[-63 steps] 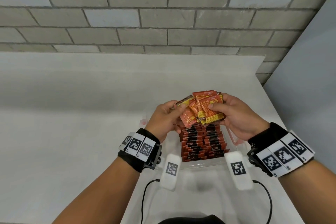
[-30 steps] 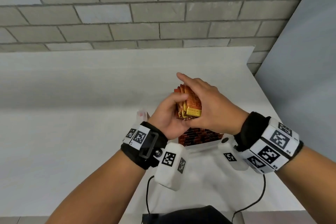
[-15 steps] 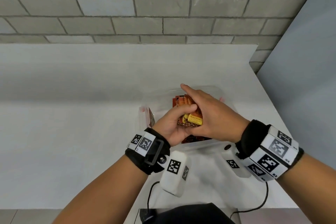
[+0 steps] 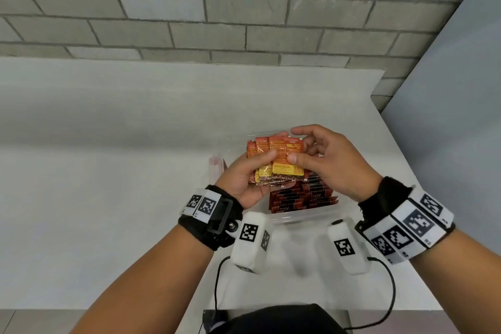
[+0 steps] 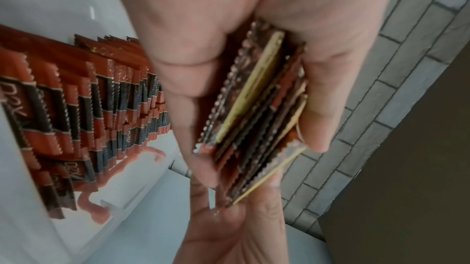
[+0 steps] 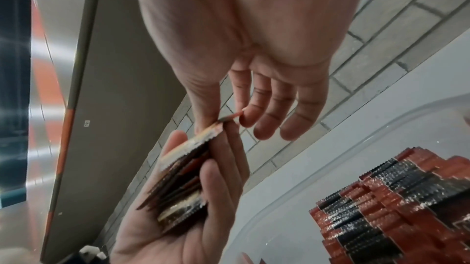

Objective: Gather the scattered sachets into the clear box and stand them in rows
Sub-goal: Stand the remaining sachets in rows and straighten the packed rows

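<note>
We read "D2X" on red-black sachets (image 4: 315,196) standing in clear box (image 4: 306,216); same lettering seen sideways in left wrist view (image 5: 71,169). Print on orange-yellow sachets (image 4: 282,160) in hand too blurred for us. Square coded markers on wristbands (image 4: 412,228), no words.

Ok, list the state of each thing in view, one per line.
left hand: grips the bundle of sachets, fingers curled round it.
right hand: pinches the front sachet of the bundle between thumb and forefinger.
bundle of sachets: held above the clear box, not yet placed.
clear box: open, on the table, partly filled.
sachets in the box: standing in rows.
</note>
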The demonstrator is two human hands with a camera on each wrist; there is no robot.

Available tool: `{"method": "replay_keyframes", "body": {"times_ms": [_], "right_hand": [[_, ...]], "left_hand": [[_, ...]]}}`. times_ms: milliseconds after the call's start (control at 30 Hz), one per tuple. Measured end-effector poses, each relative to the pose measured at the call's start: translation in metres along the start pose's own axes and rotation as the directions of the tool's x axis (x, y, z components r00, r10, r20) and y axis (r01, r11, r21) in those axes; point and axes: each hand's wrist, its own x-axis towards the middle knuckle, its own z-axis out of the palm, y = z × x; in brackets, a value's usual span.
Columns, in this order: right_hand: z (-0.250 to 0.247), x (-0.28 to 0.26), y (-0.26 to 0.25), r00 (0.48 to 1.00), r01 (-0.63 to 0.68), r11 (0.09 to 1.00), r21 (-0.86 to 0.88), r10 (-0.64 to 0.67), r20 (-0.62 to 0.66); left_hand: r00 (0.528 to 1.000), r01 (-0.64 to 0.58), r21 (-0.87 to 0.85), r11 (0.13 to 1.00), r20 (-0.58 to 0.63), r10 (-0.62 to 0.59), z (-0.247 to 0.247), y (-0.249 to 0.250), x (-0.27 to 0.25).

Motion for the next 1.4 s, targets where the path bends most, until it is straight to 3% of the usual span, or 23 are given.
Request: {"method": "replay_keyframes", "body": {"times_ms": [133,233,367,467,567,700,800,1000,1100,1267,1400], "right_hand": [[-0.002,0.000,0.000,0.993,0.049,0.998,0.050,-0.043,-0.108],[-0.004,-0.005,-0.001,0.956,0.228,0.972,0.059,-0.212,-0.201],[0.004,-0.012,-0.001,0.950,0.312,0.942,-0.123,-0.308,0.051],[0.003,-0.013,0.002,0.939,0.333,0.930,-0.156,-0.311,0.148],[-0.001,-0.017,0.001,0.967,0.228,0.971,-0.076,-0.217,0.134],[0.003,-0.020,-0.001,0.996,-0.068,0.976,0.208,0.078,-0.039],[0.010,-0.020,0.002,0.977,-0.215,0.958,0.192,0.212,0.032],[0.004,-0.012,-0.009,0.978,-0.160,0.933,0.322,0.195,-0.079],[0.003,-0.010,-0.011,0.979,-0.179,0.953,0.242,0.196,-0.047],[0.000,-0.009,-0.006,0.949,-0.285,0.844,0.454,0.316,0.008],[-0.005,-0.010,-0.003,0.962,-0.257,0.848,0.463,0.270,0.040]], "left_hand": [[0.996,0.036,-0.047,0.998,-0.083,-0.039,-0.001,-0.003,-0.003],[0.987,0.031,-0.104,0.994,-0.154,-0.047,0.002,-0.003,-0.005],[0.994,-0.031,-0.112,0.993,-0.109,0.019,0.006,0.000,-0.006],[0.993,-0.066,-0.061,0.996,-0.099,0.060,0.012,0.001,-0.005],[0.983,-0.126,-0.060,0.990,-0.143,0.116,0.015,0.002,-0.005],[0.950,-0.232,-0.034,0.972,-0.221,0.219,0.017,0.001,-0.001],[0.934,-0.278,0.022,0.960,-0.227,0.275,0.018,0.001,0.002],[0.957,-0.211,0.076,0.975,-0.189,0.222,0.019,-0.002,0.001],[0.960,-0.185,0.130,0.974,-0.189,0.208,0.019,-0.004,0.000],[0.951,-0.231,0.082,0.970,-0.191,0.242,0.020,-0.007,-0.002],[0.955,-0.229,0.051,0.972,-0.179,0.235,0.018,-0.005,-0.002]]}}
